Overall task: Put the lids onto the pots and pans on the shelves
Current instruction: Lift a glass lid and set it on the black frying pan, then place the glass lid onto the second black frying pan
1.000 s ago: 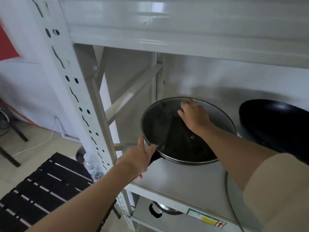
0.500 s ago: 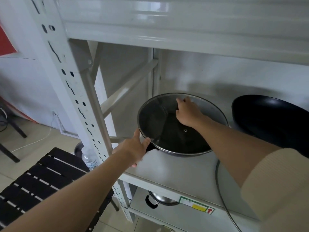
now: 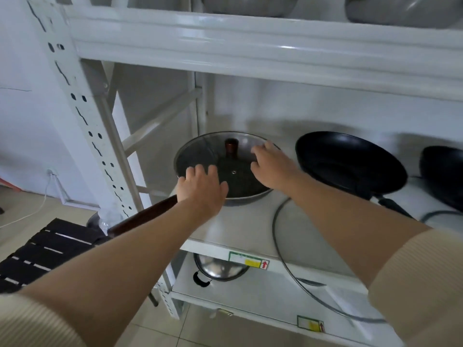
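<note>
Both hands (image 3: pixel 200 187) on glass lid (image 3: pixel 213 151)

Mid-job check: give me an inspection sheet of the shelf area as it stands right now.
Surface: white middle shelf, metal rack.
Job's things: glass lid sits on the wok; black frying pan uncovered; second dark pan at right edge, uncovered; another glass lid lies at the shelf front.
Clutter: steel pot on lower shelf; pots on top shelf.
Grippers: left hand and right hand open, flat on the lid.
Cables: white cord on floor.
Surroundings: black slatted bench, plastic bottle.
</note>
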{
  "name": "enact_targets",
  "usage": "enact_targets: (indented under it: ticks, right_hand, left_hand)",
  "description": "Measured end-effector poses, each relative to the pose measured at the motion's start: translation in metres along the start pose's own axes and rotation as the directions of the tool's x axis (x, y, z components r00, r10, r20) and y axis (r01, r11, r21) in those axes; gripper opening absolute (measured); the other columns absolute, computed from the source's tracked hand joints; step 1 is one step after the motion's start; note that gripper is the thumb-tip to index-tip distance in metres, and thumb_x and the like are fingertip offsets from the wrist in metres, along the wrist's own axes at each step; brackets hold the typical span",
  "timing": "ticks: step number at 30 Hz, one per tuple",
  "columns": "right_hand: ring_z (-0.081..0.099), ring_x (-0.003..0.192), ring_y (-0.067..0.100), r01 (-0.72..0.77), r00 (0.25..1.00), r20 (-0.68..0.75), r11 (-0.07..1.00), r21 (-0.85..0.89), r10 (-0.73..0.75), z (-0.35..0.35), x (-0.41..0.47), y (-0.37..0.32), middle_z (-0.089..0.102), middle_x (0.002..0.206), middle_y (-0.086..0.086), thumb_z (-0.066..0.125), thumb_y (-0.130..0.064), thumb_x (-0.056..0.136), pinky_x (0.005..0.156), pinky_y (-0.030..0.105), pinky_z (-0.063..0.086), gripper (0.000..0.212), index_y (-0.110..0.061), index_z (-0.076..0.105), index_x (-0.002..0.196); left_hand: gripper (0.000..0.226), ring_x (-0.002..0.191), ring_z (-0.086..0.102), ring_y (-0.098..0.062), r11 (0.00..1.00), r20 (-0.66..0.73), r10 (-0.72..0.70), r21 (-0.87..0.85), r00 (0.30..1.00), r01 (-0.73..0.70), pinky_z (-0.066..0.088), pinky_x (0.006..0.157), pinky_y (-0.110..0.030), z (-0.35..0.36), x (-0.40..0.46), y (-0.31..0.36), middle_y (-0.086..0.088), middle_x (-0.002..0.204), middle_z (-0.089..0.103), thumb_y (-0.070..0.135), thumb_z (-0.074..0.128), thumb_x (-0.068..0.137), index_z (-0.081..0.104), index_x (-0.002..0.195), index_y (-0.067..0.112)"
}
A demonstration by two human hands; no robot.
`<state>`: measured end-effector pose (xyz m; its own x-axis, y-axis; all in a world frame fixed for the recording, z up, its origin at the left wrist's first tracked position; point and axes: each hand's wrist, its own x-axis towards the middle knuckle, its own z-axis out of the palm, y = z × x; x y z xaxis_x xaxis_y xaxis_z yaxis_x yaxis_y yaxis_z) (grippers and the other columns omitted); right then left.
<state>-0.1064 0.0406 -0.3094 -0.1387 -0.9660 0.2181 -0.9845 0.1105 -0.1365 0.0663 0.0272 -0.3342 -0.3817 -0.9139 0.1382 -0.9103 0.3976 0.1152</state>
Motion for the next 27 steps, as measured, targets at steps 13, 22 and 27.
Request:
enact_targets:
  ticks: [13, 22, 27]
  right_hand:
    - [0.05, 0.102, 0.034, -0.427, 0.904, -0.056, 0.892, -0.147, 0.423, -0.051, -0.137, 0.177, 0.047, 0.101, 0.011, 0.04, -0.027, 0.096, 0.077, 0.041, 0.044, 0.026, -0.008, 0.05, 0.111]
    - [0.054, 0.113, 0.038, -0.583, 0.804, 0.126, 0.812, -0.019, 0.581, 0.008, -0.139, 0.269, 0.049, 0.127, 0.017, 0.04, -0.024, 0.099, 0.088, 0.042, 0.045, 0.036, -0.003, 0.042, 0.128]
    - [0.06, 0.106, 0.036, -0.599, 0.791, 0.174, 0.801, 0.02, 0.587, 0.012, -0.136, 0.283, 0.061, 0.115, 0.016, 0.04, -0.018, 0.095, 0.082, 0.039, 0.044, 0.032, -0.006, 0.046, 0.124]
  left_hand:
    - [0.042, 0.103, 0.055, -0.029, 0.929, 0.145, 0.35, -0.184, 0.925, -0.322, 0.045, 0.079, -0.039, 0.032, -0.035, 0.188, -0.007, 0.119, 0.055, 0.044, 0.033, 0.096, 0.051, 0.12, 0.016]
    - [0.042, 0.081, 0.054, -0.022, 0.95, 0.272, 0.118, -0.312, 0.955, -0.029, 0.046, 0.07, -0.033, 0.097, -0.033, 0.282, -0.002, 0.099, 0.055, 0.039, 0.053, 0.089, 0.045, 0.124, 0.017]
    - [0.029, 0.075, 0.054, -0.023, 0.966, 0.226, 0.107, -0.253, 0.968, -0.047, 0.045, 0.066, -0.032, 0.103, -0.036, 0.283, -0.001, 0.085, 0.054, 0.034, 0.046, 0.094, 0.046, 0.114, 0.014]
